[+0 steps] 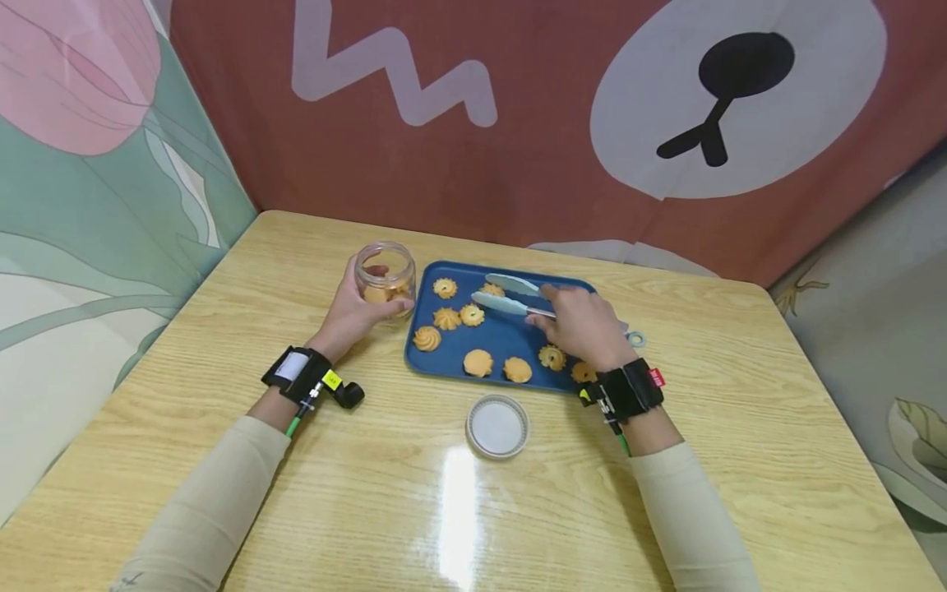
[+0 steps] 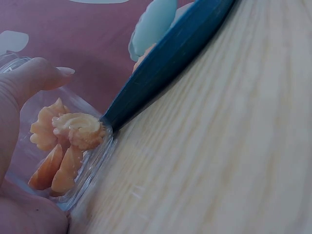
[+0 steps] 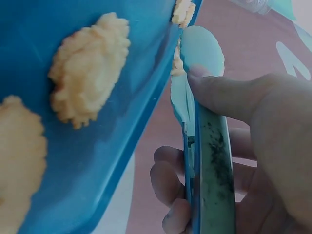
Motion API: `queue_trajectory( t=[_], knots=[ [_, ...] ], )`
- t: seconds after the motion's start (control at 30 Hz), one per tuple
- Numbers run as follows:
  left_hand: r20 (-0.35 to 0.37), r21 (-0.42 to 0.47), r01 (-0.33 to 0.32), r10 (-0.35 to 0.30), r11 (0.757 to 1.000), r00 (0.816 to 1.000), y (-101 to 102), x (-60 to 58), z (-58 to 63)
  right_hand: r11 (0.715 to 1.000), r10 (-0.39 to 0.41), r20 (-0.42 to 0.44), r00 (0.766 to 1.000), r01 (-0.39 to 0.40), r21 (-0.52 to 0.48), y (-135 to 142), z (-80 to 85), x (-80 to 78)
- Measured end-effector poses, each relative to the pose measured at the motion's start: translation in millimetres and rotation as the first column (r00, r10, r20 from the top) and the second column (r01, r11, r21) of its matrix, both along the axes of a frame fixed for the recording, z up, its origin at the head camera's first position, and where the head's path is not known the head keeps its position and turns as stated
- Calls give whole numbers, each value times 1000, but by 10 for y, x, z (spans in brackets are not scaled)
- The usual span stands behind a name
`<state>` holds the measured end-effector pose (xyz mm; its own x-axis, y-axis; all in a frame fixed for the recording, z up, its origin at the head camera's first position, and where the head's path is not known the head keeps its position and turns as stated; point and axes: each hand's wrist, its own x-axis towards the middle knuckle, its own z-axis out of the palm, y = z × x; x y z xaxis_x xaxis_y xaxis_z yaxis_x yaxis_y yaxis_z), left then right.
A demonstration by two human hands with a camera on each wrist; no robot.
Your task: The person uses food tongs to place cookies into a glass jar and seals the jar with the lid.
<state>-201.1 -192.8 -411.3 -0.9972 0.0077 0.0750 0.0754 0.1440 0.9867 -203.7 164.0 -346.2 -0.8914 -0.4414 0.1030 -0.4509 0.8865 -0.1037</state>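
Observation:
My left hand (image 1: pixel 360 302) grips a clear jar (image 1: pixel 385 267) that stands on the table just left of the blue tray (image 1: pixel 459 372). Several cookies (image 2: pixel 78 129) lie at the bottom of the jar, seen through its wall in the left wrist view. In my right hand (image 1: pixel 586 325) is a pair of tongs (image 3: pixel 214 165) with pale blue tips, held above the tray. Their tips stand apart, one on either side of a cookie (image 1: pixel 491 289) near the tray's back edge; whether they touch it I cannot tell. Other piped cookies (image 1: pixel 447 319) are spread over the tray.
A round lid (image 1: pixel 499 426) lies on the wooden table (image 1: pixel 355 485) in front of the tray. Behind the table rises a reddish-brown wall covering (image 1: pixel 518 181) with a cartoon face. Bands with small cameras (image 1: pixel 299 374) are strapped round both wrists.

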Motion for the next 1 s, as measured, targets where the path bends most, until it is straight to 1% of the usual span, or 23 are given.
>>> queue_trajectory(
  t=[0.33, 0.57, 0.8, 1.0],
  knots=[
    [-7, 0, -2, 2, 1000, 1000, 1, 0, 1, 1000, 31, -104, 994, -30, 9, -82, 109, 16],
    [-5, 6, -4, 4, 1000, 1000, -1, -6, -5, 999, 41, -142, 989, -44, -18, -166, 208, 52],
    [-6, 13, -5, 5, 1000, 1000, 0, -4, -7, 997, 53, -158, 986, -61, -46, -299, 326, 102],
    [-10, 19, 1, 0, 1000, 1000, 0, -10, -15, 995, 66, -196, 978, -80, -66, -395, 402, 117]
  ],
)
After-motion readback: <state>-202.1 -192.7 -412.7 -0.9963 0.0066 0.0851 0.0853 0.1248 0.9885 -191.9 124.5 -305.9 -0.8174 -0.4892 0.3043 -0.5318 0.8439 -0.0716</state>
